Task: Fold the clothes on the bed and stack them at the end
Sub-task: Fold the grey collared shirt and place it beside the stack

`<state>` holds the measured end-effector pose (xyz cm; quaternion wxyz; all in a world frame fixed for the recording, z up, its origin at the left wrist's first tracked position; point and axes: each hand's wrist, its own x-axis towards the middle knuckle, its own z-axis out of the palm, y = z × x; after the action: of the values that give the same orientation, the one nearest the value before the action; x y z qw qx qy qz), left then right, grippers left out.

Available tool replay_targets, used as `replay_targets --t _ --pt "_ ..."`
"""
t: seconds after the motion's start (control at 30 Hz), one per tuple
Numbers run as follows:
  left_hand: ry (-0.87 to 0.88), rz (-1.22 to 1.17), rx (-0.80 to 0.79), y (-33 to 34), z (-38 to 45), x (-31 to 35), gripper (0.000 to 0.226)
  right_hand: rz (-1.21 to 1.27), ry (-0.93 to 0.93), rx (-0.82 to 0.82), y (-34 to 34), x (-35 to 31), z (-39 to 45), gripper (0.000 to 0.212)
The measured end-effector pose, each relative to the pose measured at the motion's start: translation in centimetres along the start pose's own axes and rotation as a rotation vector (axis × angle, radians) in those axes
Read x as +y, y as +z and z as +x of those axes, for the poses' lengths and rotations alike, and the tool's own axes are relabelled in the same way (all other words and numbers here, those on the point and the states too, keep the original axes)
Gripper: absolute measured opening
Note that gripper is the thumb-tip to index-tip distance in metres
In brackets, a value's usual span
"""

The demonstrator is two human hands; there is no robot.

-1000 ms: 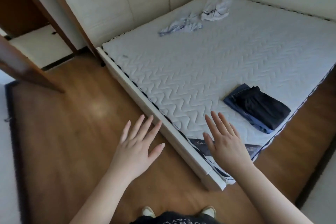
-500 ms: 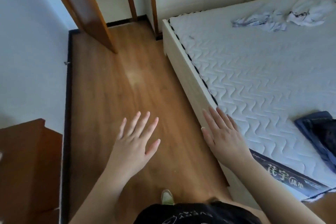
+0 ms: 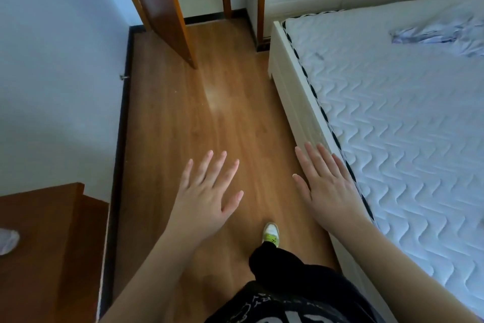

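Left hand [image 3: 207, 191] and right hand [image 3: 327, 186] both spread, empty, held forward beside bed [image 3: 296, 102]; probably approaching crumpled clothes [image 3: 440, 37] for folding.

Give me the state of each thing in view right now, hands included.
left hand: open, fingers spread, holding nothing
right hand: open, holding nothing
crumpled clothes: unfolded, on the mattress
door: open
mattress: bare, no sheet

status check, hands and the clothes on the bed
Left hand open, empty. Right hand open, empty, over bed edge. Crumpled clothes unfolded at far end of mattress. Floor path clear.
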<state>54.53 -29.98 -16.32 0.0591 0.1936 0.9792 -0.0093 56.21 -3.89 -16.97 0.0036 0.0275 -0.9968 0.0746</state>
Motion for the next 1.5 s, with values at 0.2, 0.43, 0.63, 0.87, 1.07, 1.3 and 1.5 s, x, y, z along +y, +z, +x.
replay_targets --t 0.2,0.43,0.63,0.87,1.07,1.3,1.5 --pt "-0.033 0.065 0.034 -2.4 8.8 -3.9 0.065 0.042 -0.068 0.014 -0.1 0.4 10.5 0.058" --pt "-0.118 0.045 0.096 -4.4 16.2 -8.2 0.063 0.056 -0.179 0.033 -1.2 -1.6 21.9 0.056" --pt "-0.150 0.011 0.135 -4.3 22.8 -14.6 0.062 0.047 -0.219 0.014 0.6 -4.1 31.7 0.056" --pt "-0.083 -0.015 0.160 -5.0 33.5 -24.7 0.060 0.005 -0.200 0.004 1.4 -9.2 45.3 0.058" --pt "0.007 -0.016 0.146 -6.9 43.1 -31.4 0.060 -0.020 -0.109 0.036 0.8 -11.1 54.4 0.057" --pt "0.077 0.008 0.127 -8.2 56.8 -34.1 0.059 -0.004 0.013 0.050 0.6 -7.4 65.1 0.061" --pt "0.101 0.050 0.101 -10.8 69.5 -34.7 0.060 0.026 0.056 0.022 0.2 -3.8 75.8 0.066"
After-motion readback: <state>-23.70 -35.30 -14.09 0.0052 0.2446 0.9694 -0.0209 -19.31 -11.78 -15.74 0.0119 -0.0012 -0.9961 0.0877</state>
